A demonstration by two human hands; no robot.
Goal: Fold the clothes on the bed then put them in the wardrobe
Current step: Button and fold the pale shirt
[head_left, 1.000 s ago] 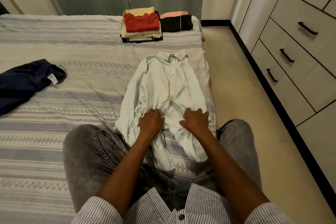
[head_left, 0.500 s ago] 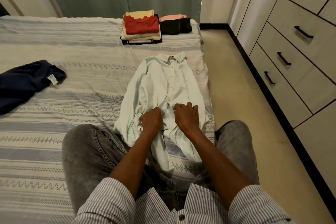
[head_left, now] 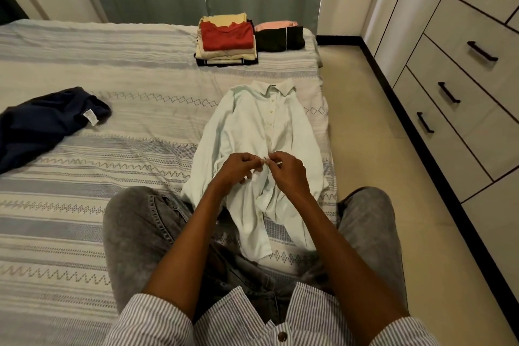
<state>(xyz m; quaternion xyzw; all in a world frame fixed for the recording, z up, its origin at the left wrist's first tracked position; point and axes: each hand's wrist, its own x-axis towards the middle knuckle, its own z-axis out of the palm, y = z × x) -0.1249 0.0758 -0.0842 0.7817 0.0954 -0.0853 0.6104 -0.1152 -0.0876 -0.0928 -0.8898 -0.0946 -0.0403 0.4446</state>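
- Head view: a pale mint button-up shirt [head_left: 252, 132] of thin, creased cloth lies front-up on the striped woven bedspread [head_left: 112, 166] near the bed's right edge, collar away from the person.
- Its lower hem runs between the person's grey denim knees [head_left: 146, 233]; the left sleeve is bunched.
- A crumpled navy garment [head_left: 42, 123] is cut off at the left edge.
- Two folded stacks, red-topped [head_left: 226, 39] and black-and-pink [head_left: 279, 36], sit at the far corner.
- The left hand [head_left: 238, 170] and right hand [head_left: 286, 173], fingers curled, pinch the shirt's placket together at mid-front; the button itself is too small to make out.
- Wardrobe drawers [head_left: 460, 87] stand on the right.
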